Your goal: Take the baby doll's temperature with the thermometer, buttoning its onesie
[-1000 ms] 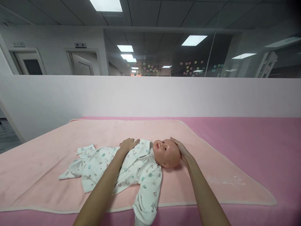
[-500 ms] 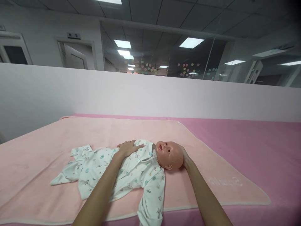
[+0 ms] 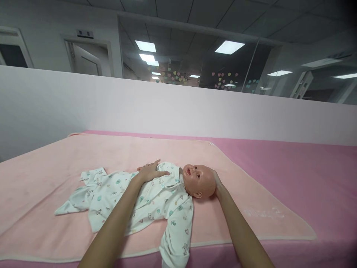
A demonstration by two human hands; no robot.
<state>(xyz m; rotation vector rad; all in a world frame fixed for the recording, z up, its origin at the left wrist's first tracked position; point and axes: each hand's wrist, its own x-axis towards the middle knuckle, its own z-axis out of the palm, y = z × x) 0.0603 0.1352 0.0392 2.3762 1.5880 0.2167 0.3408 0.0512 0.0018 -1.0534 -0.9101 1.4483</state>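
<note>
A baby doll (image 3: 199, 181) lies on its back on a peach blanket (image 3: 242, 193), head to the right. It wears a white romper (image 3: 150, 203) with small printed figures; the near sleeve hangs toward the front edge and the leg parts lie flat to the left. My left hand (image 3: 150, 172) rests flat on the doll's far upper side, thumb and fingers spread over the cloth. Beside it a bit of the doll's far hand (image 3: 139, 169) shows. My right hand (image 3: 217, 180) cups the back of the doll's head, its fingers mostly hidden behind it.
Under the blanket is a pink padded surface (image 3: 301, 175). A low white wall (image 3: 178, 109) runs along its far side. Above that are a glass partition (image 3: 189, 48) with heart stickers and a door (image 3: 86, 61) at the left.
The whole scene sits slightly higher and further left in view. The fingers of my left hand are a little more raised and spread; my right hand stays at the doll's head.
</note>
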